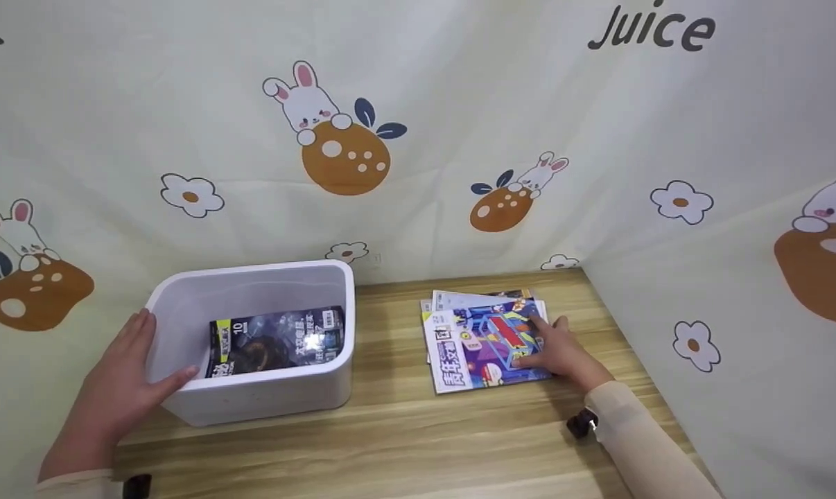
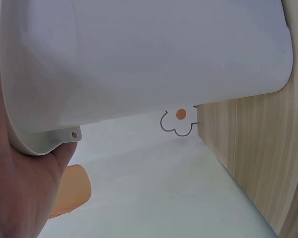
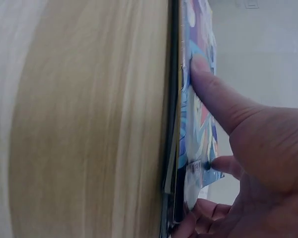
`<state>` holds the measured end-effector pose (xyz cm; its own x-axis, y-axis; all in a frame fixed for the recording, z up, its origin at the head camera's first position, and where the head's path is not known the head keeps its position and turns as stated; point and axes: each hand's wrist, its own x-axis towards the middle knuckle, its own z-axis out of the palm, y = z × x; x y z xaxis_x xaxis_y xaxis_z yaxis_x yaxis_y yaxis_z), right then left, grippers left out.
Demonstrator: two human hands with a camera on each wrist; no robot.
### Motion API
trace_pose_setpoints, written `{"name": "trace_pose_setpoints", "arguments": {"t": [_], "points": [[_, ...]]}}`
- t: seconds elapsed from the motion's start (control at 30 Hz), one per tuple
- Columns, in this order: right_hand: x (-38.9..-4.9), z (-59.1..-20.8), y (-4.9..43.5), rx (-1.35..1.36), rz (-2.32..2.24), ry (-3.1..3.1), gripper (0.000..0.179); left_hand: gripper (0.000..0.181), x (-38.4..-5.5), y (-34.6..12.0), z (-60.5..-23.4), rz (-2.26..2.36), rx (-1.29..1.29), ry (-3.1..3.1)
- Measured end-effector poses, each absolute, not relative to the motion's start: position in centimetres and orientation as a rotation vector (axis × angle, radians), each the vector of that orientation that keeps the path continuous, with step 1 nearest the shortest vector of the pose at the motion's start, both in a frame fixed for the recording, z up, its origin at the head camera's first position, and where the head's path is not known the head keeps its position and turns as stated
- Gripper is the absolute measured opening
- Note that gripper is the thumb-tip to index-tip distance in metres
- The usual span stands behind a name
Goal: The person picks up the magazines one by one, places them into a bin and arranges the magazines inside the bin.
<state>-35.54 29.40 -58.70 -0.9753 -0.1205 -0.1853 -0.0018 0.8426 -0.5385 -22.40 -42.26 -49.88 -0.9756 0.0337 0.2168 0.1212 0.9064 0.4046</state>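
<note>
A white plastic bin stands on the left of the wooden table, and a dark magazine lies inside it. My left hand holds the bin's left end by the rim, its thumb over the front edge; the left wrist view shows the palm against the rim. On the right is a small stack topped by a colourful magazine. My right hand grips this magazine at its right side. In the right wrist view the thumb presses the cover while other fingers curl at the edge.
More magazines stick out beneath the colourful one. Behind and to the right of the wooden table hangs a pale printed curtain with rabbits and flowers. A dark strap piece sits by the right wrist.
</note>
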Motion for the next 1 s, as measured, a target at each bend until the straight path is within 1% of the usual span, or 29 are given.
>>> {"name": "trace_pose_setpoints", "arguments": {"t": [0.2, 0.33, 0.7, 0.87, 1.0], "points": [[-35.4, -58.2, 29.4, -0.02, -0.837, 2.751, 0.132, 0.121, -22.7, -42.2, -49.9, -0.638, -0.115, -2.864], [-35.4, -57.9, 29.4, -0.008, -0.802, 2.745, 0.132, 0.121, -22.6, -42.2, -50.0, -0.634, -0.104, -2.87], [-35.0, -57.5, 29.6, -0.049, -0.76, 2.792, 0.13, 0.119, -22.3, -42.5, -49.9, -0.634, -0.118, -2.842], [-35.5, -57.8, 30.6, -0.126, -0.935, 2.727, 0.128, 0.12, -22.3, -42.3, -49.9, -0.637, -0.114, -2.854], [-36.4, -58.5, 31.6, -0.16, -1.17, 2.618, 0.116, 0.12, -22.4, -42.3, -49.8, -0.639, -0.118, -2.85]]}}
